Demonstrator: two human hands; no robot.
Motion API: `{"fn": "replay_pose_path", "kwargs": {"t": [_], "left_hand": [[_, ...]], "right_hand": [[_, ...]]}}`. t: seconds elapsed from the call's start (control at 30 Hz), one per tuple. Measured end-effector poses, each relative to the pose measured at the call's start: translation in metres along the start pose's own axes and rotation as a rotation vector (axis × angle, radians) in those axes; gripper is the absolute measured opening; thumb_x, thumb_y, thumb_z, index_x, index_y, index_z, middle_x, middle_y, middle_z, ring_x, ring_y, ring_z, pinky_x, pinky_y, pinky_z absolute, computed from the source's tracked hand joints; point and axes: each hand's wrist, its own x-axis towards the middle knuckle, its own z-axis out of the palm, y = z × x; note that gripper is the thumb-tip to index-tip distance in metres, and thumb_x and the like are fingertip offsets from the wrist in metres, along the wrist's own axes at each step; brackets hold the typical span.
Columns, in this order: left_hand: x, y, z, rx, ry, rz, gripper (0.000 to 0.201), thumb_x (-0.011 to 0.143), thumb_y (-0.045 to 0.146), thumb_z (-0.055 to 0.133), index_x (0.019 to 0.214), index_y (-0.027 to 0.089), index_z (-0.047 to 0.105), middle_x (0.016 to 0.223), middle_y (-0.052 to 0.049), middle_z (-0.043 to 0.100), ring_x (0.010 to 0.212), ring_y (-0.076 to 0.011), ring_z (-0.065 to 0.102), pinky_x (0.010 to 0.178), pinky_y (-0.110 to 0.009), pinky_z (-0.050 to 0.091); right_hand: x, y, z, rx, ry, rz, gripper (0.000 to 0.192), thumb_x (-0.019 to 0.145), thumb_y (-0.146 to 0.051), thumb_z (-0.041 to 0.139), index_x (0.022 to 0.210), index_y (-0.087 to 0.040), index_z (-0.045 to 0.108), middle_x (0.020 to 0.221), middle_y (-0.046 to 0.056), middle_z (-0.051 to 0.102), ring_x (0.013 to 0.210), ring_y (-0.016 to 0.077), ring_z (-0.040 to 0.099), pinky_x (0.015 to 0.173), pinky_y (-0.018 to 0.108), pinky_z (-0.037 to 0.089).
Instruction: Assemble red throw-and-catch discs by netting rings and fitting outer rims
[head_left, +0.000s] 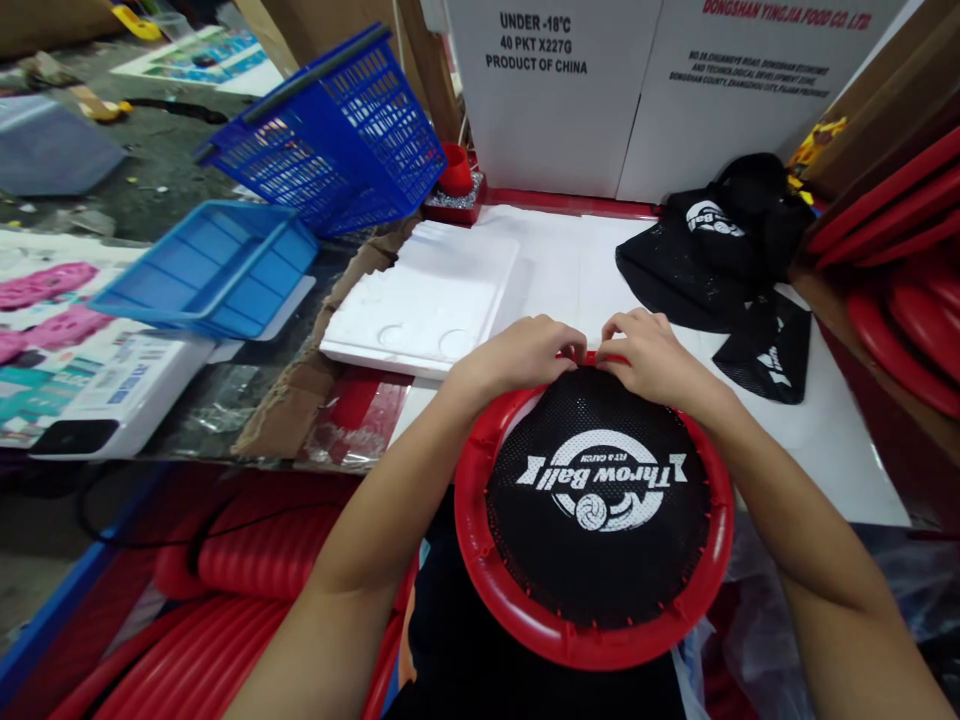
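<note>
A round red plastic ring (592, 645) with black mesh (577, 410) inside it leans tilted between my body and the table edge. White "Throw Ball" lettering on the mesh appears upside down. At the far rim, my left hand (536, 350) has its fingers curled over the edge, left of the middle. Just right of it, my right hand (641, 350) pinches the same rim and mesh edge. A small gap parts the two hands. Their fingertips are partly hidden. Loose black mesh pieces (675, 265) with the same print lie beyond my right hand.
A white foam slab (427, 290) lies left of my hands. Farther left are a light-blue tray (217, 265) and a tilted blue basket (322, 140). A large white carton (555, 120) stands behind. Red rings (911, 310) are stacked at right; more red rings (255, 550) lie below left.
</note>
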Motion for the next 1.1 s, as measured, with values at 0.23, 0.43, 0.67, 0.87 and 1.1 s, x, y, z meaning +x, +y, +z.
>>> {"fn": "replay_pose_path", "kwargs": {"t": [0.23, 0.43, 0.67, 0.87, 1.1], "left_hand": [[0.018, -0.004, -0.016, -0.077, -0.215, 0.046, 0.02, 0.08, 0.016, 0.07, 0.097, 0.022, 0.08, 0.093, -0.004, 0.079, 0.082, -0.0206, 0.07, 0.073, -0.03, 0.047], [0.019, 0.007, -0.015, 0.067, -0.145, 0.073, 0.026, 0.079, 0.008, 0.062, 0.086, 0.023, 0.082, 0.078, -0.003, 0.077, 0.068, -0.0181, 0.065, 0.069, -0.032, 0.043], [0.011, -0.003, 0.001, -0.063, -0.113, 0.13, 0.036, 0.086, 0.006, 0.057, 0.103, 0.024, 0.084, 0.104, -0.004, 0.083, 0.092, -0.021, 0.074, 0.086, -0.034, 0.05], [0.008, -0.002, 0.0, 0.152, 0.097, 0.104, 0.028, 0.099, 0.017, 0.054, 0.107, 0.018, 0.081, 0.106, -0.012, 0.077, 0.099, -0.025, 0.069, 0.091, -0.038, 0.049], [0.005, 0.007, 0.009, 0.273, 0.191, 0.067, 0.032, 0.105, 0.042, 0.06, 0.109, 0.016, 0.078, 0.106, -0.013, 0.072, 0.101, -0.0268, 0.065, 0.091, -0.039, 0.049]], "right_hand": [[0.003, 0.007, 0.001, 0.17, -0.092, 0.001, 0.018, 0.099, -0.027, 0.066, 0.098, -0.028, 0.083, 0.112, 0.008, 0.073, 0.11, 0.0297, 0.058, 0.099, 0.05, 0.04], [0.0, -0.01, -0.005, -0.081, 0.007, -0.049, 0.026, 0.101, -0.021, 0.059, 0.098, -0.026, 0.084, 0.118, 0.013, 0.072, 0.125, 0.037, 0.051, 0.106, 0.059, 0.034], [-0.002, 0.01, -0.004, 0.072, -0.063, -0.011, 0.019, 0.1, -0.032, 0.065, 0.097, -0.029, 0.084, 0.108, 0.008, 0.073, 0.109, 0.0307, 0.059, 0.098, 0.051, 0.04], [-0.002, 0.012, -0.002, -0.105, 0.082, 0.11, 0.029, 0.101, -0.026, 0.056, 0.09, -0.021, 0.082, 0.103, 0.016, 0.073, 0.11, 0.0362, 0.055, 0.1, 0.06, 0.038], [-0.049, 0.057, -0.025, -0.318, 0.158, 0.312, 0.024, 0.092, -0.03, 0.064, 0.082, -0.016, 0.079, 0.085, 0.022, 0.067, 0.103, 0.041, 0.06, 0.094, 0.066, 0.046]]}}
